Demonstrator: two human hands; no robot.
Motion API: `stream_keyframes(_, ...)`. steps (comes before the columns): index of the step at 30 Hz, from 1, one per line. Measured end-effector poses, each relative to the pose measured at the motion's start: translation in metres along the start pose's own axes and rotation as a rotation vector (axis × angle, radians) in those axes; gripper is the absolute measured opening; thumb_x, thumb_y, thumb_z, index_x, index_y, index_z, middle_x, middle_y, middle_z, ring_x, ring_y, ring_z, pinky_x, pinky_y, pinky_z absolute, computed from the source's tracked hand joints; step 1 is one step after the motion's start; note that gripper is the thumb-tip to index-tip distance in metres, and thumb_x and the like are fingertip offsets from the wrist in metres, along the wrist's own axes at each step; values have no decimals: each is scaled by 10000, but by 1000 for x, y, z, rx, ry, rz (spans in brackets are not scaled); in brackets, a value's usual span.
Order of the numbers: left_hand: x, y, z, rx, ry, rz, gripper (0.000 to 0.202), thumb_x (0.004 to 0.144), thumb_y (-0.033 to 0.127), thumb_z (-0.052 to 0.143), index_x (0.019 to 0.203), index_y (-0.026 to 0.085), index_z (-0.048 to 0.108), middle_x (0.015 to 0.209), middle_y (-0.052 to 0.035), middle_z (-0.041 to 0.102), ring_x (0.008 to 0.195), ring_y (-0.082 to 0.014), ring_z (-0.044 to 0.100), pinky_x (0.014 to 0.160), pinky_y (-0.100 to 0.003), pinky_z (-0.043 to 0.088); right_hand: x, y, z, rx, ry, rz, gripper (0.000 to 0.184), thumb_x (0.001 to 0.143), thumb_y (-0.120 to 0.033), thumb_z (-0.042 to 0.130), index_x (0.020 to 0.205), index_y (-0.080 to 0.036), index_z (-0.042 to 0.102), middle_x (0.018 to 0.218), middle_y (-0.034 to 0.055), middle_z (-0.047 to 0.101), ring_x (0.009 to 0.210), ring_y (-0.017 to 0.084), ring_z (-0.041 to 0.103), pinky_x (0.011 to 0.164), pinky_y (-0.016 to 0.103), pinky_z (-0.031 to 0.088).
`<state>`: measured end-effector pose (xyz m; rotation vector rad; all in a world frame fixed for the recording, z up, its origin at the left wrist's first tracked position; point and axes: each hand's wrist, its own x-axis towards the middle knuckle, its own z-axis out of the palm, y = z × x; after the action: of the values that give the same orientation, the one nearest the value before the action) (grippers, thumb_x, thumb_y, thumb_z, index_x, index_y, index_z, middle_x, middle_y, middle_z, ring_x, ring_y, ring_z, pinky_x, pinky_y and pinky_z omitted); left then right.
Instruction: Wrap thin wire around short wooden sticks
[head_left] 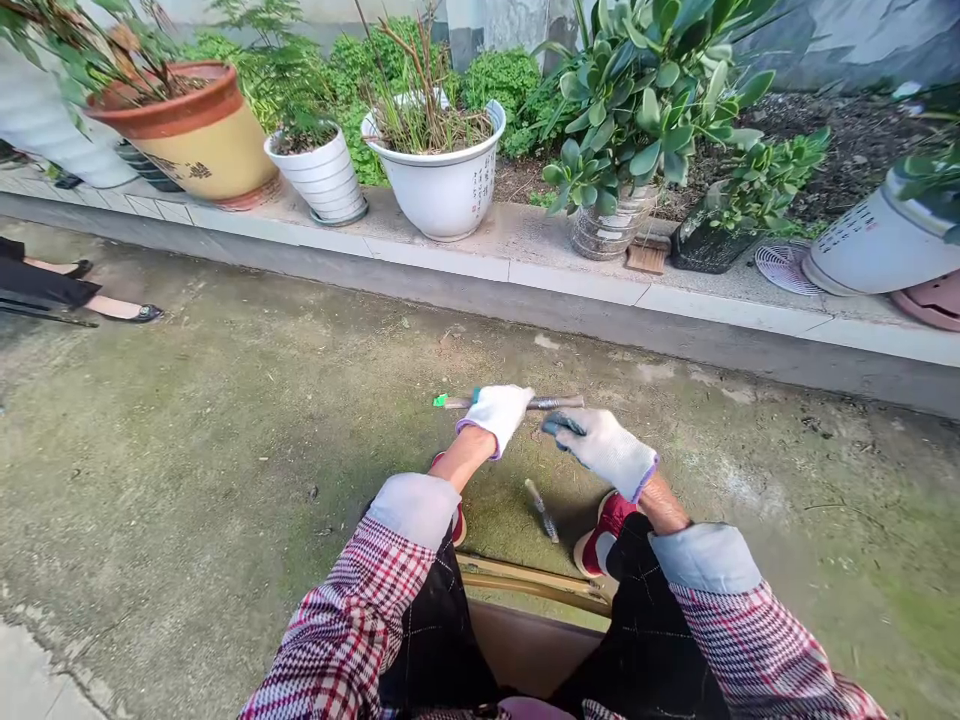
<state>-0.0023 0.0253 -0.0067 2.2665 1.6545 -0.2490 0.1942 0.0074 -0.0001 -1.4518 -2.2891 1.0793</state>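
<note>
Both my hands wear white work gloves. My left hand (496, 414) is closed around a thin grey metal rod (556, 402) that lies level, with a green tip (440, 400) sticking out to the left. My right hand (602, 446) hovers just right of it, fingers loosely curled, the dark fingertips close to the rod's right end; nothing shows in it. A second short metal rod (541, 510) lies on the ground between my red shoes (606, 526). I sit with my knees apart in black trousers and plaid sleeves.
A mossy concrete floor (225, 450) spreads around me. Behind it a raised ledge (525, 270) carries several potted plants, among them a white pot (442, 180) and a yellow pot (202, 140). Another person's feet (124, 308) show at far left. A wooden seat frame (532, 582) lies below my legs.
</note>
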Motion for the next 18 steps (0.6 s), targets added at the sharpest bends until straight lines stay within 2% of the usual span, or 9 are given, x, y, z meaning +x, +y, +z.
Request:
stream_keyframes(3,0,7,3,43,-69,222,291,962,196,476,1144,226,701,999,-104,754,901,-274,742,747,-337,532,3,24,-19,86,89,104,235,804,-273,552,879,-203,764,789,35,751,705,176,639,675,289,468)
stream_keyframes(6,5,10,5,-19,-54,317,289,941,240,514,1158,261,703,1003,-76,758,882,-263,739,705,-313,515,8,41,-31,308,132,201,251,741,-300,582,866,-184,767,773,38,743,686,174,627,644,290,476)
stream_keyframes(9,13,9,8,-133,-31,292,263,931,295,520,1096,272,723,964,-53,765,850,-257,729,646,-296,472,13,40,-34,624,193,274,320,712,-397,635,884,-155,754,658,20,674,577,147,564,515,261,426)
stream_keyframes(12,17,8,13,-289,-49,241,236,922,337,526,972,264,744,835,-31,749,747,-221,692,594,-277,414,18,32,-32,824,255,299,340,671,-449,712,822,-146,724,605,9,636,533,129,547,476,244,414)
stream_keyframes(16,16,9,15,-667,-64,176,186,865,339,620,893,193,732,703,3,675,618,-141,584,551,-235,381,18,22,-27,917,219,250,407,691,-548,739,786,-157,682,602,7,629,451,120,534,428,255,411)
stream_keyframes(18,16,10,13,-924,-46,77,171,847,288,636,908,153,721,644,26,619,543,-104,514,505,-214,370,16,17,-20,902,187,213,452,744,-619,688,784,-170,650,615,14,638,422,116,517,410,259,395)
